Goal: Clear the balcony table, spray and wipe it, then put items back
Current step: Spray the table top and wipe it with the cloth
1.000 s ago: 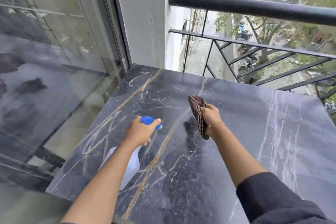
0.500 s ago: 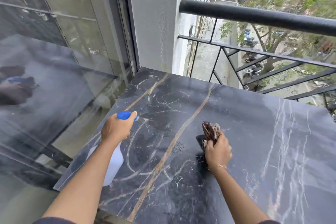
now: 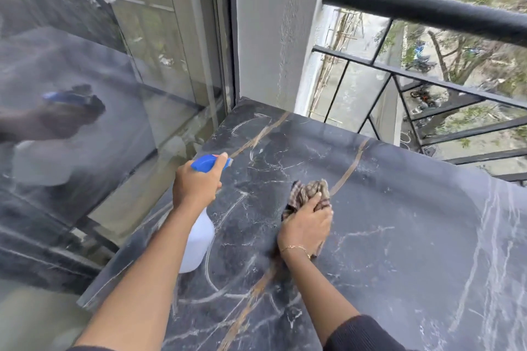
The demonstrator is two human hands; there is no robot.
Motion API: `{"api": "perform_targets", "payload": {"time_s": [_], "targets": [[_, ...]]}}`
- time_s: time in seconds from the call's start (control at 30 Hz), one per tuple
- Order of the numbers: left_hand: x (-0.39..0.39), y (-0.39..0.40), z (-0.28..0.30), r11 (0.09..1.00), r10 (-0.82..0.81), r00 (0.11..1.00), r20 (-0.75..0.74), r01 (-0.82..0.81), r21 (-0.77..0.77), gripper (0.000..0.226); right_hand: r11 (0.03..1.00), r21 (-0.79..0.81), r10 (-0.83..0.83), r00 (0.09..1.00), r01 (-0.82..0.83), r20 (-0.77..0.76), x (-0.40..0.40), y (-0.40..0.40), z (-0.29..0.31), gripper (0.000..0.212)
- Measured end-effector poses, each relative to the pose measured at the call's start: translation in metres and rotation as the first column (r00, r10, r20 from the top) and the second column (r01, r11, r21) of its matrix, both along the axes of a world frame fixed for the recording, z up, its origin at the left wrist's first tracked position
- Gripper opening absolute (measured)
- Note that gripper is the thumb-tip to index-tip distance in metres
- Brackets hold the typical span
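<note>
Hands number two, both over one dark marble table (image 3: 399, 251). One spray bottle (image 3: 199, 236), white with a blue head, is gripped by the left hand (image 3: 195, 186) above the table's left edge, fingers curled round its neck. One checked cloth (image 3: 309, 194) is bunched under the right hand (image 3: 306, 226) and pressed to the tabletop, fingers curled over it. One black railing (image 3: 427, 10) is seen beyond.

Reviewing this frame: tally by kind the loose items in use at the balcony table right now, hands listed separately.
Spray bottle, white with blue head, held in the left hand: 1
Checked cloth, pressed on the marble table by the right hand: 1
Hands: 2
Total: 2 items, 2 hands
</note>
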State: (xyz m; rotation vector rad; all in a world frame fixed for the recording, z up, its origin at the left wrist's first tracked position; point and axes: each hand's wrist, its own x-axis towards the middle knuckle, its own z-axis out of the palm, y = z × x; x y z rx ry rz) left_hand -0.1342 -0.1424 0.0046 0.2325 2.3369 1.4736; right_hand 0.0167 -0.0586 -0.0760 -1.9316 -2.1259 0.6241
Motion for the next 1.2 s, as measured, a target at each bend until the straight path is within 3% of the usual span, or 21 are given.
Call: {"api": "perform_targets", "payload": {"time_s": [0.1,0.23,0.4,0.47,0.53,0.67,0.77,0.97,1.2], "targets": [[0.001,0.002,-0.001,0.999,0.019,0.999,-0.035,-0.02,-0.039,0.042,0.976,-0.017,0.217,0.976,-0.217,0.005,-0.046,0.009,0.002,0.076],[0.005,0.008,-0.003,0.991,0.022,0.994,-0.106,-0.036,-0.133,0.069,0.852,-0.007,0.523,0.852,-0.523,-0.032,-0.078,0.001,-0.002,0.079],[0.01,0.008,-0.001,0.99,0.017,0.993,-0.116,-0.033,-0.139,0.066,0.588,0.049,0.809,0.587,-0.807,-0.031,-0.033,0.009,0.003,0.069],[0.012,0.004,0.0,0.994,0.019,0.993,-0.115,-0.032,-0.109,0.06,0.548,0.101,0.827,0.556,-0.83,0.081,0.002,0.015,0.005,0.066],[0.014,0.0,0.003,0.997,0.026,0.993,-0.115,-0.034,-0.064,0.051,0.592,0.13,0.773,0.606,-0.796,0.187,0.039,0.019,0.007,0.066],[0.019,-0.009,0.008,1.0,0.01,0.996,-0.09,-0.008,0.022,0.036,0.811,0.044,0.529,0.763,-0.583,0.371,0.104,0.022,0.014,0.069],[0.021,-0.018,0.01,0.998,-0.023,0.993,-0.116,0.03,0.057,0.031,0.924,-0.009,0.361,0.864,-0.383,0.352,0.133,0.002,0.022,0.072],[0.02,-0.025,0.012,0.991,-0.068,0.989,-0.133,0.083,0.107,0.031,0.944,-0.08,0.329,0.882,-0.321,0.338,0.105,-0.043,0.023,0.07],[0.009,-0.03,0.006,0.98,-0.053,0.99,-0.131,0.077,0.186,0.024,0.865,-0.039,0.492,0.828,-0.501,0.27,-0.001,-0.049,0.016,0.053]]}}
